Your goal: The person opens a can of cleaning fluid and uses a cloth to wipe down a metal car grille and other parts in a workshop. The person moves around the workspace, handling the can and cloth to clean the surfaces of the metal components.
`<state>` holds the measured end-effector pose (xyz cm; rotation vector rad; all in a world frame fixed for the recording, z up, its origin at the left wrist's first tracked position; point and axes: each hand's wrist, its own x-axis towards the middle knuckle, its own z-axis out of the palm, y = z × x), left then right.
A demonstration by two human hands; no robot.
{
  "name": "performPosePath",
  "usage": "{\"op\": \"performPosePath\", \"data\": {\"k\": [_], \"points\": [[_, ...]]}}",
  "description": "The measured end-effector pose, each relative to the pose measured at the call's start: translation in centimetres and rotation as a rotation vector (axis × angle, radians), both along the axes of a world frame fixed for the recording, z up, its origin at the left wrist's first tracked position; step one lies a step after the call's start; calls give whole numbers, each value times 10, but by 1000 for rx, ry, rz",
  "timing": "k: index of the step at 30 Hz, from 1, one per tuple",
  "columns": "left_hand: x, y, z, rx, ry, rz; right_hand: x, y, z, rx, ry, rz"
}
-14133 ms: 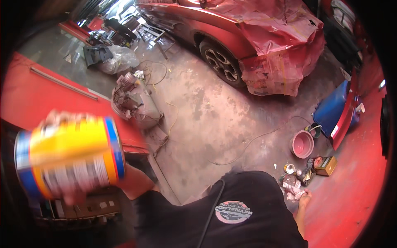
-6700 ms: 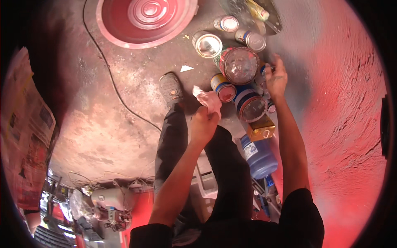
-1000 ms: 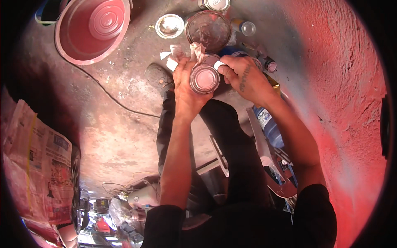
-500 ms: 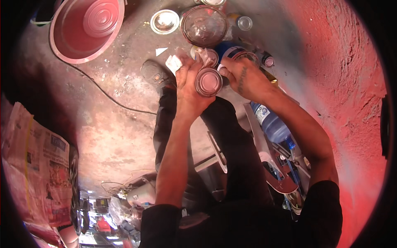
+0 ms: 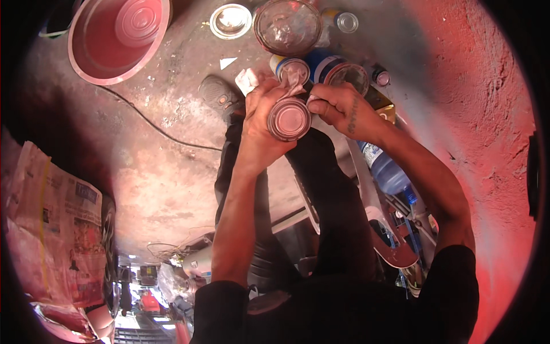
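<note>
My left hand (image 5: 259,129) is wrapped round a small round tin (image 5: 289,119), its ringed end turned up toward me. A crumpled whitish cloth (image 5: 247,81) sticks out past the fingers of that hand, and a pinkish fold of it lies beyond the tin. At the tin's right edge, my right hand (image 5: 344,112) has thumb and fingers pinched together on a small whitish scrap (image 5: 312,98); it looks like cloth, but the fingers hide most of it. Just beyond stand a yellow-and-blue can (image 5: 281,62) and a larger blue can (image 5: 321,64).
A pink bucket (image 5: 75,60) lies at the far left, with a dark cable (image 5: 163,133) running from it. Far off are a silvery round lid (image 5: 230,22) and a wide round container (image 5: 286,27). A blue bottle (image 5: 392,175), newspaper-covered object (image 5: 57,229) and red wall (image 5: 487,86) flank me.
The view has shifted slightly. The tin's ringed end faces me more fully, and my right hand sits a little farther right, still pinched beside the tin.
</note>
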<state>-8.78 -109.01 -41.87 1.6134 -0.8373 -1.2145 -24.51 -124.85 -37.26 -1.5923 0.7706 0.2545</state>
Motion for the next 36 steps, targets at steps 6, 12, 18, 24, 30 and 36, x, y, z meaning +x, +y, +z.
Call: {"op": "performPosePath", "data": {"k": [6,12,18,24,30,36], "points": [[1,2,3,45,72,-32,-8,3,-2,39,-3,5],[-1,-1,7,92,227,5,-16,4,-13,-66,-187,18],[-10,-8,5,98,359,101,-22,-5,-23,-172,-280,88],[-14,-13,-13,78,10,-18,-22,-11,4,-224,-109,-87],[-19,-20,-20,85,-248,-64,-1,16,3,-518,-98,-110],[-18,-16,-20,42,-298,28,15,23,17,-217,64,-395]]}}
